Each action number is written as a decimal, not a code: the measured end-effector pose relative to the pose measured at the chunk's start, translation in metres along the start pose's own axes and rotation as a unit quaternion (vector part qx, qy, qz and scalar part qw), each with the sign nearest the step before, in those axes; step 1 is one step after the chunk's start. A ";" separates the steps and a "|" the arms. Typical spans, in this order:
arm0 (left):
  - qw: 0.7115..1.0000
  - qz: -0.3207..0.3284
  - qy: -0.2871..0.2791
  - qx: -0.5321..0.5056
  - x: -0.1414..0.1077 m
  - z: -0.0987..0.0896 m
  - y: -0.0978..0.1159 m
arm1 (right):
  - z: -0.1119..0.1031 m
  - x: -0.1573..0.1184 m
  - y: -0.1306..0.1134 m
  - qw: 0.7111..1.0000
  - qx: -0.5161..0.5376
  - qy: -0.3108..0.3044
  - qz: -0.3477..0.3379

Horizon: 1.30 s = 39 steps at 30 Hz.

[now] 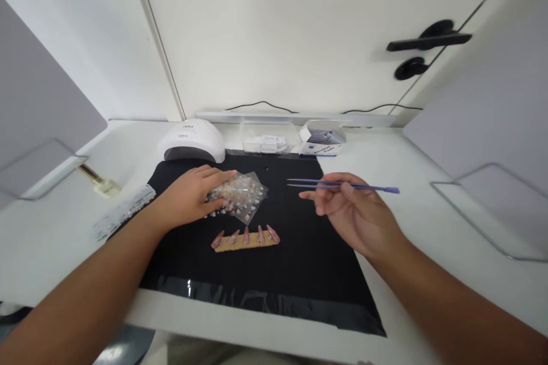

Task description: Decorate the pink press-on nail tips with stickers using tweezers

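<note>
My right hand [357, 211] pinches a pair of purple tweezers [377, 187], their two thin tips pointing left and slightly apart above the black mat. Under my left hand [188, 197] is a small stack of clear nail sticker sheets [244, 197] with white and orange designs; thumb and forefinger grip its left side, and the other fingers are partly hidden. Just below the sheets lies a tan strip [246, 242] with several pink pointed false nails [261, 234] standing along it in a row. Nothing is between the tweezer tips.
A white nail lamp [192, 138] stands behind the black mat [299, 274]. To its right are a clear tray [269, 140] of white packets and an open box of alcohol pads [322, 140]. A polish bottle [105, 185] and another sticker sheet [124, 211] lie at left.
</note>
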<state>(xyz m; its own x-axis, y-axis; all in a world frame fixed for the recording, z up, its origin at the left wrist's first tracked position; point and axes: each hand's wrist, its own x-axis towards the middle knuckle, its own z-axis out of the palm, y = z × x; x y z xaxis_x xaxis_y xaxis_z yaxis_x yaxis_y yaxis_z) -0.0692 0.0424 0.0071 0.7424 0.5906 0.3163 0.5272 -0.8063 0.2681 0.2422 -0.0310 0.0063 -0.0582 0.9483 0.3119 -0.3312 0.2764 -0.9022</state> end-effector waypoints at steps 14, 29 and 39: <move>0.989 -0.001 0.021 -0.148 -0.007 -0.008 0.030 | 0.075 -0.003 0.002 0.988 0.032 -0.132 -0.075; 0.931 -0.007 0.105 -0.350 -0.010 0.005 0.045 | 0.072 -0.022 0.013 0.992 0.006 -0.050 -0.112; 0.858 -0.041 0.117 -0.498 -0.012 0.013 0.049 | 0.062 -0.023 0.011 0.969 -0.069 -0.097 -0.215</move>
<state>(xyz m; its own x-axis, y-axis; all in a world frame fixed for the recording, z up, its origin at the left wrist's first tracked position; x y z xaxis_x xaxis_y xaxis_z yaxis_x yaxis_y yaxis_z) -0.0471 -0.0043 0.0047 0.5543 0.7288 0.4020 -0.1283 -0.4024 0.9064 0.1811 -0.0593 0.0076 -0.1225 0.6972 0.7064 -0.2355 0.6710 -0.7031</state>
